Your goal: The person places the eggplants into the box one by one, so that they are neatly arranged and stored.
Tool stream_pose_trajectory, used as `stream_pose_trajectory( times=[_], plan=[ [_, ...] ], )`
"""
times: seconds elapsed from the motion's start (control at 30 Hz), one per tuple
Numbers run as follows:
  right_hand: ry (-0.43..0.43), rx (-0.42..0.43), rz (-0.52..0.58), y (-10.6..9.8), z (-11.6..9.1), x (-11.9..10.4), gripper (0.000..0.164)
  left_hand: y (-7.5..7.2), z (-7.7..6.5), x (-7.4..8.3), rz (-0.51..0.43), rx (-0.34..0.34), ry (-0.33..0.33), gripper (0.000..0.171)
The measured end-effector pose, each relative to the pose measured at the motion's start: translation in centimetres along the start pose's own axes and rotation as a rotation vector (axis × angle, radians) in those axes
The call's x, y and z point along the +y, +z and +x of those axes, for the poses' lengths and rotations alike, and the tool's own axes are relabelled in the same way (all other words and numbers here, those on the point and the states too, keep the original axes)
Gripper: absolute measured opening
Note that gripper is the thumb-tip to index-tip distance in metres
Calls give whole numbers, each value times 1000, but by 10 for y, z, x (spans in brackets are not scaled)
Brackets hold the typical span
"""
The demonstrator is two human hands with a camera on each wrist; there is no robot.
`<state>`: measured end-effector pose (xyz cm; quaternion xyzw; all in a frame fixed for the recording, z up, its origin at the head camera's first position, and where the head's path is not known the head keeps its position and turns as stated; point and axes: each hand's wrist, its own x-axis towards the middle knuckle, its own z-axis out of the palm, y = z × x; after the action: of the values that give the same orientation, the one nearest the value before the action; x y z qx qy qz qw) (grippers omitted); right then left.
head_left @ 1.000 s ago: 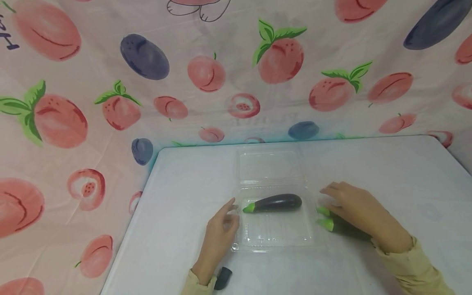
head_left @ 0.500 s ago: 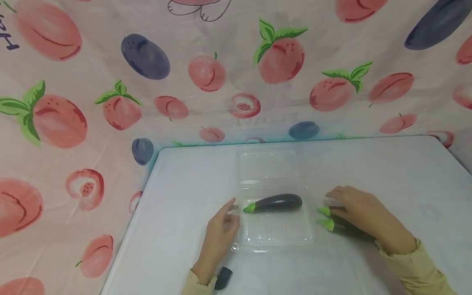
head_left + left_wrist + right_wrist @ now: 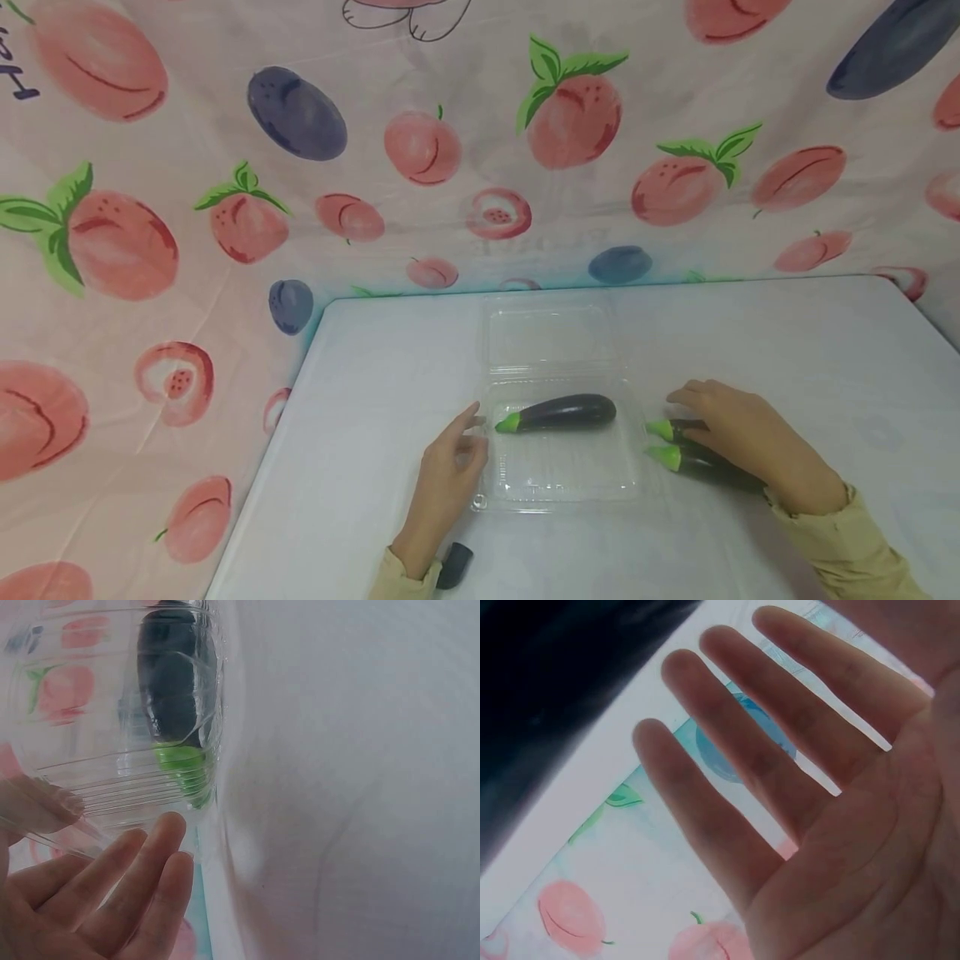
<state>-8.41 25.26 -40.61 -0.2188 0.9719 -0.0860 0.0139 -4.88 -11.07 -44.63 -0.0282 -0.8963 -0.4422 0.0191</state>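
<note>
A clear hinged plastic box lies unfolded on the table, and one dark purple eggplant with a green cap rests in its near half. My left hand is at the box's left edge, its thumb and relaxed fingers right at the rim; the left wrist view shows the eggplant through the plastic. Over two more eggplants at the right, a lower one and an upper one, hovers my right hand, partly hiding them. Its fingers look straight and spread in the right wrist view.
The white table ends at the back against a fruit-printed cloth, which also hangs along the left side. The box's lid half reaches close to the back edge. A small black object sits beside my left cuff.
My right hand has shifted slightly right and toward me over the two eggplants, showing more of their caps. The left hand, the box and the eggplant inside stay in place.
</note>
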Motion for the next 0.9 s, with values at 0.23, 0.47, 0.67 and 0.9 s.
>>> stream_pose_trajectory(
  times=[0.23,0.47,0.67,0.9],
  plan=[
    [4,-17,28,2,-3,2,32,0,0,1,3,0,-8,50],
    [2,-88,52,5,-4,6,17,-1,0,1,1,0,-11,50],
    [9,-115,73,4,-6,7,18,-1,0,1,-7,1,-10,49],
    [-13,-85,55,5,-7,6,18,-1,0,1,-17,3,-3,49]
  ],
)
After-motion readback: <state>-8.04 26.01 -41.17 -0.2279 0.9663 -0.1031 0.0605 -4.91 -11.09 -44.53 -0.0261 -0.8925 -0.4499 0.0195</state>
